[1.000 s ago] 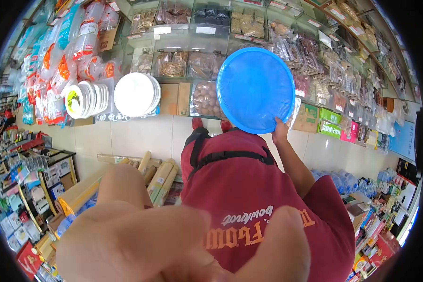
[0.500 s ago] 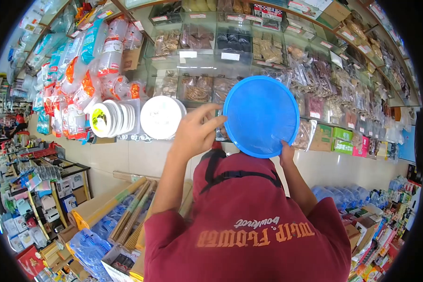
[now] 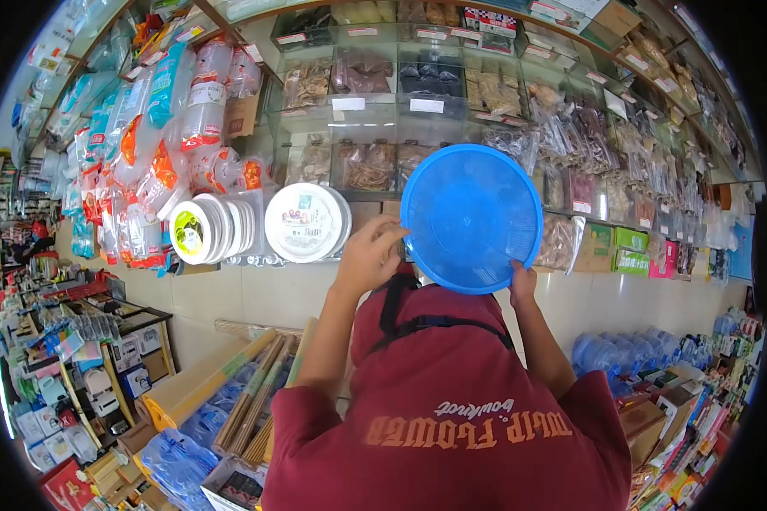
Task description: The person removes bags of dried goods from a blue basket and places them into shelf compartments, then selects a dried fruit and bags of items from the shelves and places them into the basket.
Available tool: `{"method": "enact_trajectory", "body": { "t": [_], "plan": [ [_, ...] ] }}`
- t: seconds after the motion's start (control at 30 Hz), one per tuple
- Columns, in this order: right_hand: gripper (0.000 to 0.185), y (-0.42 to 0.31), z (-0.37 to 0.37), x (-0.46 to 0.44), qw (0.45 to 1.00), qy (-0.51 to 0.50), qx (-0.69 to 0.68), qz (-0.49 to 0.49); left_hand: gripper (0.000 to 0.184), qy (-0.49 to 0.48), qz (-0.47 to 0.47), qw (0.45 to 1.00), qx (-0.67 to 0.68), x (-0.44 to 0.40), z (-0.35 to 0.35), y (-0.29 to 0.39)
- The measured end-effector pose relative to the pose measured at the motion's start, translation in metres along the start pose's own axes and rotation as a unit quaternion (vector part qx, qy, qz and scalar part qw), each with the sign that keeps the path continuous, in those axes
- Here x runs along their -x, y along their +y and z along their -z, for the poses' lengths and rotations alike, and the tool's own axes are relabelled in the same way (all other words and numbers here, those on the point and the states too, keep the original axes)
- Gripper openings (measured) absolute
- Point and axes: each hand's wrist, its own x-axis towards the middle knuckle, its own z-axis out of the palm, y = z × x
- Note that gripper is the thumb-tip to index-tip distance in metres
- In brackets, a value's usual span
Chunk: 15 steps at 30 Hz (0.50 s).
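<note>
A round blue plastic colander (image 3: 471, 217) is held up in front of my chest, its open side tilted toward me. My right hand (image 3: 522, 283) grips its lower right rim, with the thumb over the inside face. At the left rim, my left hand (image 3: 373, 255) has its fingers curled in, and the fingertips meet the edge. Beyond the colander are glass compartments with bagged dried goods (image 3: 366, 163). Left of my left hand stand a stack of white round lids or plates in wrapping (image 3: 307, 223) and a row of similar white discs (image 3: 216, 228).
Packs of plastic cups (image 3: 203, 111) fill the shelf at left. Rolled mats and poles (image 3: 249, 400) stand at lower left beside a blue plastic-wrapped bundle (image 3: 175, 464). Large blue bottles (image 3: 626, 351) sit on the right, near crowded shelves (image 3: 699, 409). Green boxes (image 3: 631, 251) lie along the counter edge.
My left hand's fingers, spread beside the rim before, have curled in against it. The colander has tilted slightly. The whole view has shifted a little down and right.
</note>
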Motion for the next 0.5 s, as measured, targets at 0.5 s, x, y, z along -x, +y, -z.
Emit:
{"method": "enact_trajectory", "body": {
  "t": [0.5],
  "plan": [
    [0.033,0.004,0.021,0.012,0.996,0.047,-0.064,-0.042,0.031,-0.199,0.295,0.931,0.077,0.084,-0.081,-0.112]
  ]
}}
